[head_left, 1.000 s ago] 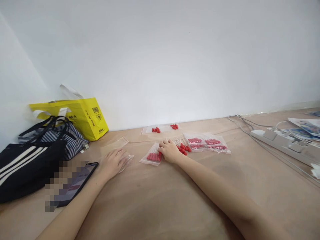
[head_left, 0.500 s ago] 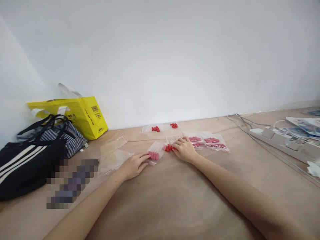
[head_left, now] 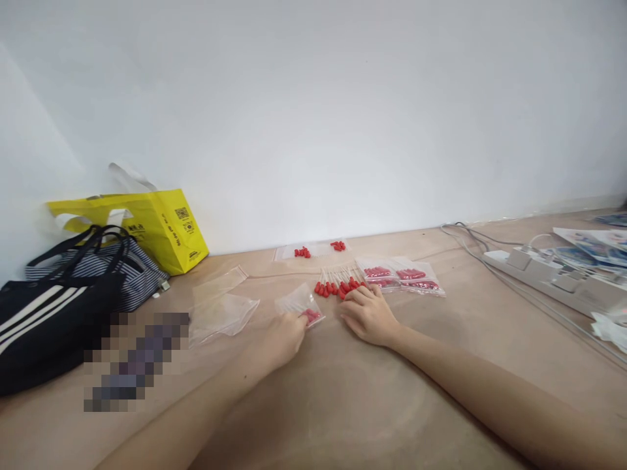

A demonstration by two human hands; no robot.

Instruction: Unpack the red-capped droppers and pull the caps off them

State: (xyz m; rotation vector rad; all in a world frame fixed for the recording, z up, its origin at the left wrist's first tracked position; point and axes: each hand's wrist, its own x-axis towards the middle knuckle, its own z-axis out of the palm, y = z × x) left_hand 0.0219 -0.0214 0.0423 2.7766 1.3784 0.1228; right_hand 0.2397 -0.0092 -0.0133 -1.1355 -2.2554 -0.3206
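My left hand [head_left: 284, 338] is closed at the edge of a small clear zip bag [head_left: 294, 300] holding red-tipped pale sticks, whose red ends [head_left: 310, 316] show beside my fingers. My right hand [head_left: 371, 316] rests palm down with loosely bent fingers, the fingertips at a loose pile of thin sticks with red ends [head_left: 349, 286]; I see nothing held in it. Just beyond that hand lie filled clear bags [head_left: 420, 279] of red-ended sticks. Flat clear bags [head_left: 223, 313] are left of my left hand.
Near the wall, a clear bag [head_left: 321, 250] lies under two small red clusters. A yellow bag [head_left: 181, 228], a striped bag [head_left: 142, 277] and a black bag [head_left: 59, 326] stand at left. A power strip [head_left: 543, 277] with cables and printed sheets [head_left: 588, 241] is at right.
My left hand has moved slightly right and nearer to me, and its bag has turned. My right hand has drawn back, uncovering more of the red-ended sticks.
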